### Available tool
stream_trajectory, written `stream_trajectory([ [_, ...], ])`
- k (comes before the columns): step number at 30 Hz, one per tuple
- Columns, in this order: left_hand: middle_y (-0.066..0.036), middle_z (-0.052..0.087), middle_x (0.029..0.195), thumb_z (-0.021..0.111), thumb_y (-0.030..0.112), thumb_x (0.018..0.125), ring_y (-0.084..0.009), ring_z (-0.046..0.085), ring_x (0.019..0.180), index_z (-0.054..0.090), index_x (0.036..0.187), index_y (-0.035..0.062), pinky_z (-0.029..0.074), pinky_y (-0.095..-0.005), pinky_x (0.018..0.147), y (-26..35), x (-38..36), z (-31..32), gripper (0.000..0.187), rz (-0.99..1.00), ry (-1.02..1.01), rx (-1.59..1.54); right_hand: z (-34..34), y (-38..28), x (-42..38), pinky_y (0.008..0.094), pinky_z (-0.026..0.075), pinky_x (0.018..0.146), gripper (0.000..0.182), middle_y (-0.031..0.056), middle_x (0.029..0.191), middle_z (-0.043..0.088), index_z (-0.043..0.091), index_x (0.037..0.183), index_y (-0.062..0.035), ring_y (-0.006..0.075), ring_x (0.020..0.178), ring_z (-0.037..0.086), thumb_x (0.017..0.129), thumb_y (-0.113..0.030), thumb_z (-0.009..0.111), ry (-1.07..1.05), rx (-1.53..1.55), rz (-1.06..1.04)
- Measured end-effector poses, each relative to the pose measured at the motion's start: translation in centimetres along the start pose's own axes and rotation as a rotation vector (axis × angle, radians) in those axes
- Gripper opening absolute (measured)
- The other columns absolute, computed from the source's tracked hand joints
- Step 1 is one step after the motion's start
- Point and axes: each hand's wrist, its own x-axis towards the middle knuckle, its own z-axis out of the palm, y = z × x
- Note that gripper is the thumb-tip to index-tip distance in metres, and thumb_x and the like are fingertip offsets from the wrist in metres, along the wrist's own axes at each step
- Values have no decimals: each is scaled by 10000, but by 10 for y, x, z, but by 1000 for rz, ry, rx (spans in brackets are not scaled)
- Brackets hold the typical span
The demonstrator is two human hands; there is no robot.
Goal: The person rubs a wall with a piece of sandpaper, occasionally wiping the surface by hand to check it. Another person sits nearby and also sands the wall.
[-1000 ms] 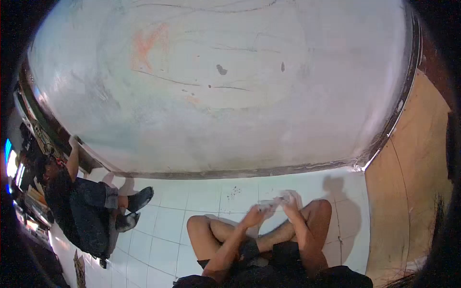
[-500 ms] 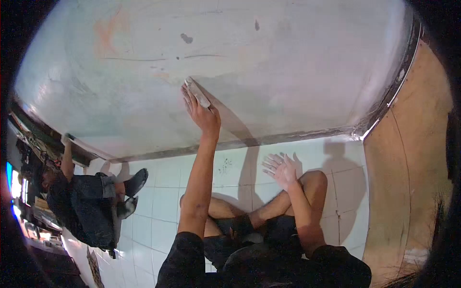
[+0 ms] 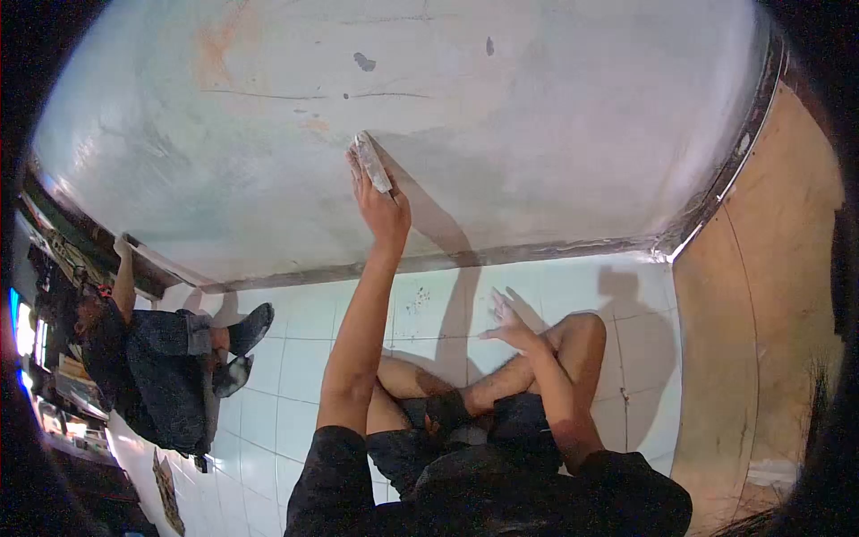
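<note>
We see our left hand (image 3: 380, 210) at upper centre pressing a pale folded pad (image 3: 371, 162) flat against the wall (image 3: 555, 134). Our right hand (image 3: 508, 324) hovers open above crossed legs (image 3: 501, 380). Another person (image 3: 152, 367) sits at lower left on the tiled floor (image 3: 295, 412).

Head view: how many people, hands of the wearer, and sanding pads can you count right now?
People: 2, the wearer and a seated person
Wearer's hands: 2, left hand, right hand
Sanding pads: 1, sanding pad against wall
Total: 5
</note>
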Motion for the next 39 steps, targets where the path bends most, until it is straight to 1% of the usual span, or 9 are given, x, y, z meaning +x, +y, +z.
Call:
stream_trajectory([
  [9, -195, 303, 1488, 478, 66, 912, -376, 216, 1401, 304, 1422, -25, 204, -505, 1117, -6, 1, -8, 547, -11, -111, 46, -18, 0, 22, 324, 401, 991, 867, 178, 1361, 436, 343, 1419, -68, 276, 1278, 423, 669, -55, 778, -328, -582, 352],
  [15, -151, 232, 1531, 469, 97, 909, -327, 163, 1429, 250, 1461, 15, 116, -554, 1125, -8, -27, -1, 600, 129, -270, 215, 3, -40, -8, 383, 383, 1024, 744, 250, 1291, 506, 335, 1389, 62, 333, 1195, 496, 772, -117, 710, -360, -645, 173],
  [19, -90, 204, 1552, 416, 199, 959, -322, 119, 1441, 222, 1477, 69, 31, -593, 1124, -7, -50, -2, 568, 260, -504, 450, -12, 30, 9, 353, 539, 786, 454, 205, 1153, 594, 495, 1208, 86, 233, 942, 630, 810, -61, 658, -409, -306, 326],
  [20, -63, 223, 1550, 403, 202, 962, -321, 120, 1442, 236, 1474, 77, -9, -601, 1120, -2, -41, -6, 553, 197, -467, 400, -26, 93, 22, 314, 552, 719, 321, 185, 1091, 617, 541, 1119, 75, 199, 885, 638, 831, -36, 630, -430, -540, 15],
  [24, -51, 282, 1529, 458, 213, 941, -328, 168, 1430, 257, 1475, 73, 29, -608, 1112, 0, 4, -2, 587, 107, -202, 311, -14, 28, 6, 321, 554, 716, 250, 163, 997, 644, 590, 1076, 53, 212, 867, 637, 846, -45, 612, -484, -329, 270],
  [31, -102, 240, 1540, 458, 180, 914, -304, 172, 1434, 270, 1476, 102, 22, -616, 1110, -2, 8, 13, 598, 159, -266, 217, -24, 78, 23, 355, 526, 733, 247, 159, 934, 664, 617, 1056, 47, 214, 853, 632, 849, -89, 617, -264, -559, -21],
  [33, -53, 260, 1538, 466, 204, 924, -287, 181, 1433, 298, 1472, 166, 21, -622, 1108, -13, 11, 3, 575, 267, -208, 319, -4, -20, -2, 364, 503, 791, 245, 177, 929, 659, 626, 1051, 33, 234, 869, 630, 857, -114, 602, -190, -738, 196],
  [37, -124, 334, 1491, 512, 130, 902, -380, 186, 1413, 358, 1425, 59, 82, -615, 1106, -26, 19, -1, 550, 220, -72, 353, -38, -28, -57, 354, 473, 848, 223, 182, 955, 649, 619, 1049, 25, 276, 913, 621, 884, -116, 566, 412, -820, -367],
  [39, -198, 336, 1468, 527, 69, 879, -405, 205, 1400, 378, 1385, -25, 143, -599, 1104, -22, 11, 1, 535, 263, -44, 238, -60, -107, -109, 346, 477, 832, 220, 177, 946, 644, 596, 1064, 18, 258, 909, 625, 875, -94, 577, 502, -859, -334],
])
